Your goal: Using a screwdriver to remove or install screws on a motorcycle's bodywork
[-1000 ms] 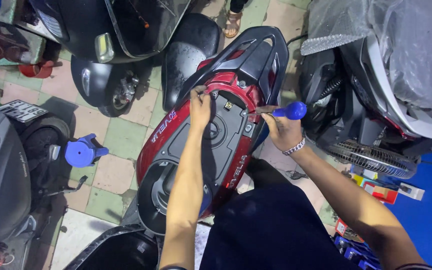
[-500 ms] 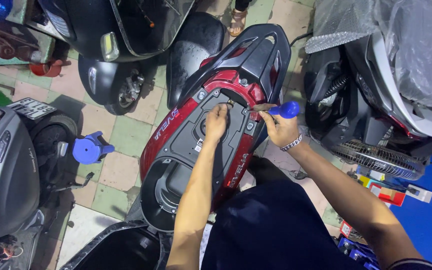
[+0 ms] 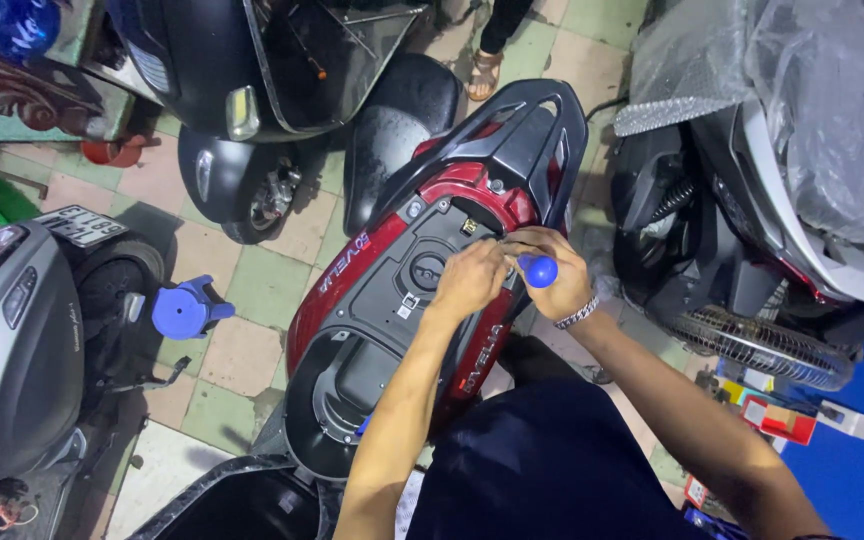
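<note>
- The right hand [image 3: 562, 285] has its grip closed around a blue-handled screwdriver [image 3: 539, 270], the handle end facing the camera.
- The left hand [image 3: 470, 280] rests just beside it, fingers curled, seemingly steadying the tool's tip; what it pinches is hidden.
- Both sit over the red scooter [image 3: 352, 275], on its open black under-seat panel [image 3: 402, 290].

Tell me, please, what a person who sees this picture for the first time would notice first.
The eye lands on the red scooter in the middle, its seat lifted so the black compartment shows. Over its rear part the two hands meet: the right hand grips a blue-handled screwdriver, and the left hand rests beside it on the black panel. Next come a blue plastic stool on the tiled floor at the left and a scooter under a clear plastic sheet at the right.
</note>
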